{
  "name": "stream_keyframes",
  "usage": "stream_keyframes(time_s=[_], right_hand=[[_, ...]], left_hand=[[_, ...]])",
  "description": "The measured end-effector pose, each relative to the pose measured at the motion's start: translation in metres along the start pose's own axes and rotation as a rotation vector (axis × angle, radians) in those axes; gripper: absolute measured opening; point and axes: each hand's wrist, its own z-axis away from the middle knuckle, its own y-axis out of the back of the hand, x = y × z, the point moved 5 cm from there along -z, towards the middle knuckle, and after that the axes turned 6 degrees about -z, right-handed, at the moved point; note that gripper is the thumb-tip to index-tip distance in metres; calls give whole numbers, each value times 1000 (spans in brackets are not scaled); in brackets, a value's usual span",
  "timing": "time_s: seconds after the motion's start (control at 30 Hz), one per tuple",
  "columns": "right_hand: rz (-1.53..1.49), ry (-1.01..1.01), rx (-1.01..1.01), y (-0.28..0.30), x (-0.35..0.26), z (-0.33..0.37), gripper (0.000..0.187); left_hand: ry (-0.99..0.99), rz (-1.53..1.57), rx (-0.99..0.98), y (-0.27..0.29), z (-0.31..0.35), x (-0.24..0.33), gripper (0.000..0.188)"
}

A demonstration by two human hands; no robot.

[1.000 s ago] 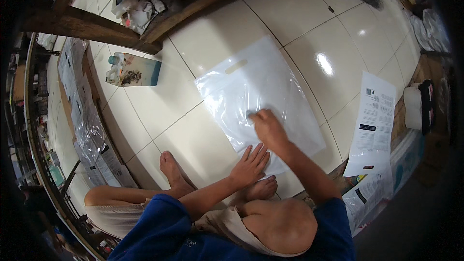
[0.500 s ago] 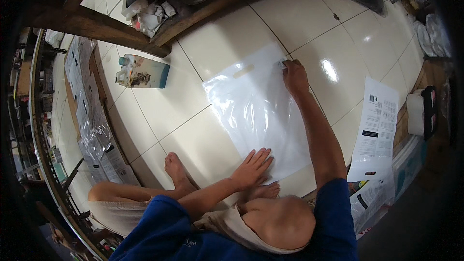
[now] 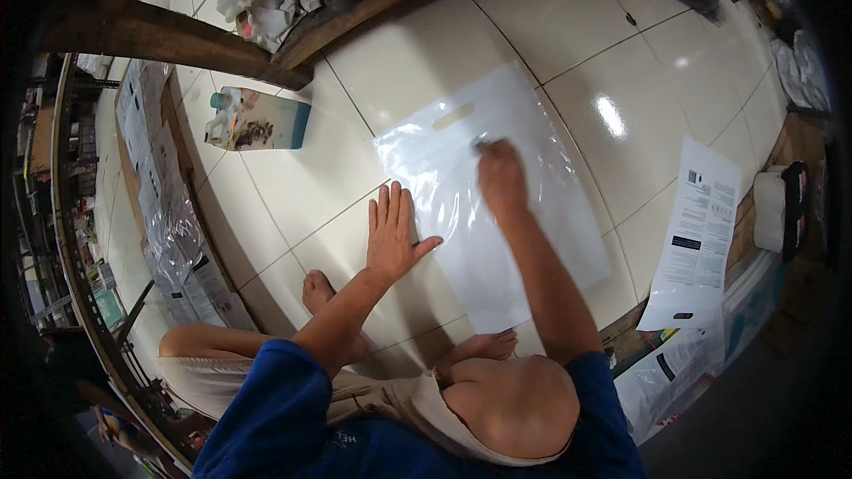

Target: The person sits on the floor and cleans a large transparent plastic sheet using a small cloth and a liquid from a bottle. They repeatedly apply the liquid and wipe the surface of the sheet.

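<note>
A white plastic bag with a cut-out oval handle lies flat on the tiled floor in front of me, glossy and slightly wrinkled. My left hand is spread at its left edge, with the thumb over the bag and the fingers pointing away from me. Over the bag's upper middle, below the handle hole, my right hand is closed on a small greyish thing. Motion blur and the fingers hide what kind of thing it is.
A stained jug with a blue-green cap lies at the left. Printed plastic sheets line the left side, and a printed white bag lies at the right. A wooden bench beam crosses the far side. My bare feet are close to the bag.
My right hand has moved from the bag's far right corner left and nearer, over its middle. My left hand has shifted from the near end up to the left edge.
</note>
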Motion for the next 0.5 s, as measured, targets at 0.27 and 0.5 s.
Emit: stream_keyframes(time_s=[0.27, 0.5], right_hand=[[-399, -180, 170, 71, 48, -36, 25], [-458, 82, -52, 5, -122, 31, 17]], left_hand=[[-9, 40, 1, 5, 0, -3, 110], [42, -18, -37, -9, 15, -2, 112]])
